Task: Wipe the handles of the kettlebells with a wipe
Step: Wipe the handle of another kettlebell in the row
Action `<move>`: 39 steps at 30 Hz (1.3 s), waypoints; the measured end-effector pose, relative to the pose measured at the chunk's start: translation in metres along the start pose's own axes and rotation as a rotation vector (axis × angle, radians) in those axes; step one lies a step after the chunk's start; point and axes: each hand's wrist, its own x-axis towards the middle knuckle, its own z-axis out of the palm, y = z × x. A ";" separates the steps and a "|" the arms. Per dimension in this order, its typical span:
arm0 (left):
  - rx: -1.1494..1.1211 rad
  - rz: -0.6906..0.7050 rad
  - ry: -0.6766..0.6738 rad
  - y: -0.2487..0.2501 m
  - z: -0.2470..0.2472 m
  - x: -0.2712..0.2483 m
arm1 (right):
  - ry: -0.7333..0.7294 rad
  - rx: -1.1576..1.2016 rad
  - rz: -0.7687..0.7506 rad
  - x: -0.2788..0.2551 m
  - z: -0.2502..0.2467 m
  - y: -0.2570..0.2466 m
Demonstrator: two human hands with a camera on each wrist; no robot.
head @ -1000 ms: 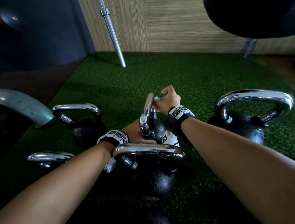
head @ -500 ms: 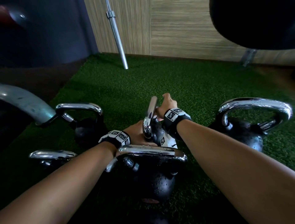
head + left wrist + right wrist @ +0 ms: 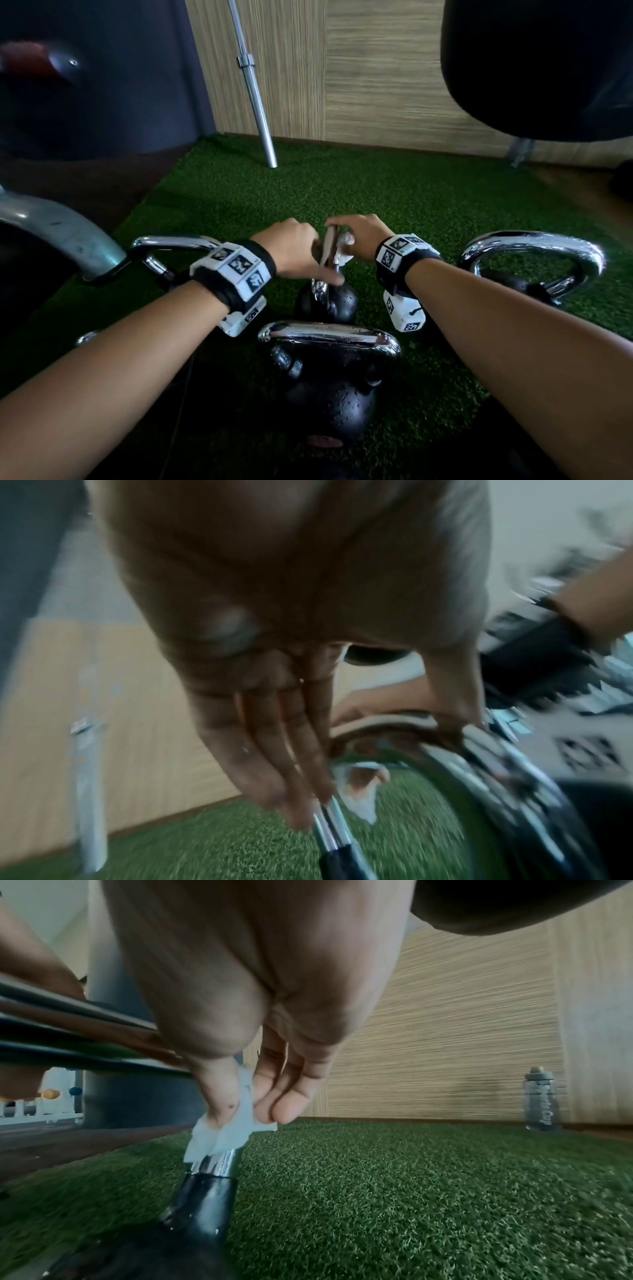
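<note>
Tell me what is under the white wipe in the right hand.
The wipe wraps a chrome handle leg of the small kettlebell, pinched by the right hand. The leg's bare chrome shows just below it; the metal beneath the wipe is covered.

Green turf floor (image 3: 394, 192), wood-grain wall panels (image 3: 376, 68) behind, dark grey wall (image 3: 102, 85) on the left, steel barbell (image 3: 255, 92) leaning there, water bottle (image 3: 541, 1099) by the wall.

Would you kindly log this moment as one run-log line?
right hand: pinches wipe on handle | left hand: steadies same handle | small kettlebell: upright on turf
</note>
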 end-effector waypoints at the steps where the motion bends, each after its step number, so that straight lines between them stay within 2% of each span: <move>1: 0.085 0.012 0.006 0.007 -0.002 -0.001 | -0.009 -0.019 0.012 0.001 0.000 -0.001; 8: 0.006 -0.033 -0.084 0.009 -0.013 0.010 | -0.028 -0.131 0.021 -0.007 -0.017 0.006; 14: 0.085 0.143 -0.144 -0.010 -0.038 0.015 | -0.023 -0.166 0.076 -0.028 -0.023 0.020; 17: 0.133 0.186 -0.128 -0.014 -0.044 0.017 | -0.044 -0.172 0.078 -0.036 -0.027 0.021; 21: 0.175 0.151 -0.067 -0.023 -0.037 0.018 | -0.099 -0.207 0.067 -0.044 -0.036 0.017; 27: 0.037 0.109 0.053 -0.033 -0.015 0.008 | -0.081 -0.215 0.095 -0.056 -0.035 0.005; 33: -0.070 0.038 0.114 -0.026 -0.011 -0.018 | -0.158 -0.254 0.111 -0.063 -0.056 -0.013; 37: -0.449 -0.041 0.274 -0.048 0.016 -0.065 | -0.050 -0.116 0.049 -0.079 -0.082 -0.028; 39: -0.611 -0.107 0.205 -0.062 0.041 -0.090 | -0.051 -0.022 0.011 -0.093 -0.091 -0.043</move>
